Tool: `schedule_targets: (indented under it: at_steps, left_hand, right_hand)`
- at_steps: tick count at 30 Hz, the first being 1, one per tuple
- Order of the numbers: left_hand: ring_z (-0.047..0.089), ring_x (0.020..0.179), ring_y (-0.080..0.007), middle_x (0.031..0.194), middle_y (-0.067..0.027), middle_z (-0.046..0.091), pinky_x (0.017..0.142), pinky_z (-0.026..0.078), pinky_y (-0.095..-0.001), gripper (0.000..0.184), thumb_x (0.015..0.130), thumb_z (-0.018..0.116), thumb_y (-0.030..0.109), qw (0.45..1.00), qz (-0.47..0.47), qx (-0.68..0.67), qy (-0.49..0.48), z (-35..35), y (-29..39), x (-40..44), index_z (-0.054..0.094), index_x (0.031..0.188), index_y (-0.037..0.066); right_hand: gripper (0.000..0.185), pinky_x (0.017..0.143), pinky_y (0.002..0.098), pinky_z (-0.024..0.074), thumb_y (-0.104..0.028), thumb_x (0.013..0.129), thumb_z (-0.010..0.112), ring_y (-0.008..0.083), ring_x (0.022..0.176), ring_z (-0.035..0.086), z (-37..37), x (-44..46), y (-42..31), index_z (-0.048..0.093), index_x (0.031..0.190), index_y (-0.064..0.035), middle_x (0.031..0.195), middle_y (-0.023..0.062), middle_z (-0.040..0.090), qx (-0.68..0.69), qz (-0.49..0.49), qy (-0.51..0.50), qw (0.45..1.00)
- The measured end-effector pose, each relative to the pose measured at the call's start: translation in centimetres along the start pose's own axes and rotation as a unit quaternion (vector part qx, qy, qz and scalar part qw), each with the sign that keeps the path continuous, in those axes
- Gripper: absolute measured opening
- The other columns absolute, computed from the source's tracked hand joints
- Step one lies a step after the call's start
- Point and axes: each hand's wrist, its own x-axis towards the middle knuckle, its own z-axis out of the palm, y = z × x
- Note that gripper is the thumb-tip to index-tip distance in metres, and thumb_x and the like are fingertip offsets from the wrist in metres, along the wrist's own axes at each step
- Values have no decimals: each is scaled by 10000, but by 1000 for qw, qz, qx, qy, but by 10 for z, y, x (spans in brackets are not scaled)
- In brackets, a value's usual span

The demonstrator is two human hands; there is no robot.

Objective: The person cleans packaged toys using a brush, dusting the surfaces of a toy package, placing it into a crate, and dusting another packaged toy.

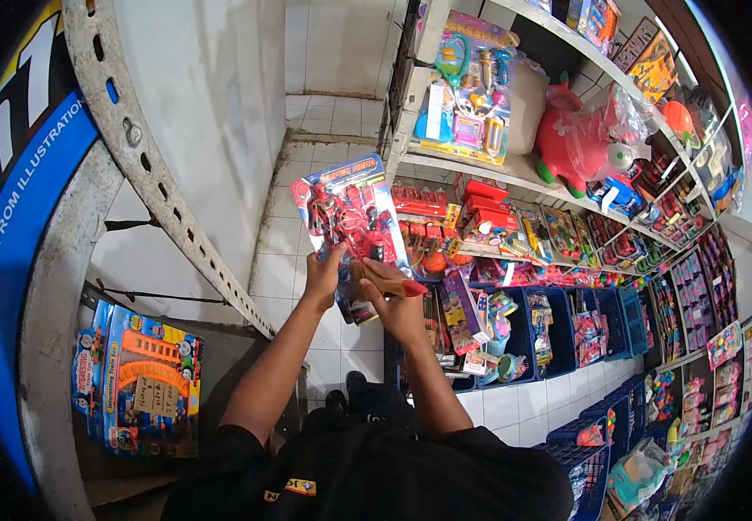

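Note:
A toy blister pack (346, 204) printed "SUPER HERO" is held up in front of me, tilted, with red and black figures under its clear front. My left hand (324, 276) grips its lower left edge, thumb over the front. Close to the pack's lower right part, my right hand (400, 313) is closed around a brown, tapered handle with a red end (411, 288). The rest of that handled thing is hard to make out against the pack's bottom. Whether my right fingers also touch the pack cannot be seen.
Shelves of packaged toys (489, 217) line the right, with a red inflatable animal (571, 135) above. Blue baskets (519, 334) stand below. To the left are a perforated metal post (146, 165) and train set boxes (150, 382). White floor tiles (276, 252) run ahead.

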Motion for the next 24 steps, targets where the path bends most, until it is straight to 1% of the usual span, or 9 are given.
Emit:
schedule_targets:
  at_steps: [3, 5, 8, 10, 14, 17, 19, 22, 24]
  left_hand:
    - [585, 860, -118, 939, -26, 640, 801, 470, -308, 310, 852, 735, 301, 999, -5, 37, 35, 2, -2, -1, 636, 1000, 47]
    - [578, 836, -116, 924, -28, 637, 778, 466, -304, 321, 847, 742, 311, 999, 4, 48, 14, 9, 16, -10, 626, 977, 42]
    - [552, 780, -109, 886, -18, 622, 739, 453, -301, 330, 845, 742, 321, 992, 5, 124, 41, 2, 6, -6, 612, 952, 37]
    - [533, 776, -105, 886, -15, 611, 730, 443, -297, 351, 842, 743, 330, 996, 16, 81, 33, -2, 1, 0, 604, 962, 31]
    - [530, 850, -112, 953, -42, 601, 762, 435, -291, 476, 833, 744, 362, 995, 3, 72, 65, 2, 3, -3, 536, 1062, 1]
    - [550, 885, -132, 977, -66, 606, 795, 445, -298, 532, 829, 748, 359, 994, 3, 67, 85, -1, -10, 2, 498, 1101, -23]
    - [559, 887, -143, 985, -76, 612, 812, 453, -302, 525, 832, 747, 349, 993, -1, 48, 110, 0, -17, 5, 505, 1097, -34]
    - [570, 877, -157, 1000, -92, 622, 838, 465, -307, 520, 840, 740, 335, 996, 21, 83, 13, -8, -8, 4, 511, 1104, -49]
    - [573, 872, -158, 1007, -93, 627, 830, 468, -308, 515, 844, 736, 331, 995, 18, 68, 74, -6, -9, 5, 515, 1115, -48]
  right_hand:
    - [286, 860, 329, 530, -120, 840, 723, 251, 990, 688, -6, 3, 0, 695, 1111, -32, 1098, 135, 702, -13, 3, -60, 998]
    - [282, 857, 333, 532, -112, 835, 722, 248, 982, 691, -6, 2, 2, 696, 1098, -14, 1093, 138, 704, -4, 68, -61, 996]
    - [281, 840, 332, 537, -108, 830, 720, 236, 965, 696, -7, -2, 10, 692, 1083, 13, 1082, 150, 707, 25, 129, -74, 989]
    - [291, 814, 327, 543, -111, 835, 714, 208, 929, 701, -7, -4, 7, 682, 1079, 44, 1043, 169, 713, 60, 181, -79, 979]
    - [316, 786, 326, 545, -120, 839, 715, 220, 887, 708, 2, -10, 18, 671, 1105, 43, 984, 174, 720, 63, 127, 48, 989]
    - [325, 798, 307, 536, -132, 838, 731, 190, 887, 703, 2, -4, 8, 678, 1111, 36, 978, 158, 725, -23, 105, 78, 991]
    - [334, 788, 334, 542, -149, 827, 734, 238, 884, 709, 8, -8, 12, 676, 1098, 38, 969, 180, 719, -50, 99, 64, 992]
    - [335, 778, 343, 542, -180, 819, 736, 254, 864, 708, 19, -17, 10, 675, 1063, 40, 940, 182, 714, -40, 136, 28, 990]
    - [322, 736, 355, 547, -194, 831, 720, 284, 827, 712, 25, -21, 13, 669, 1059, 27, 898, 189, 709, -51, 98, 27, 994]
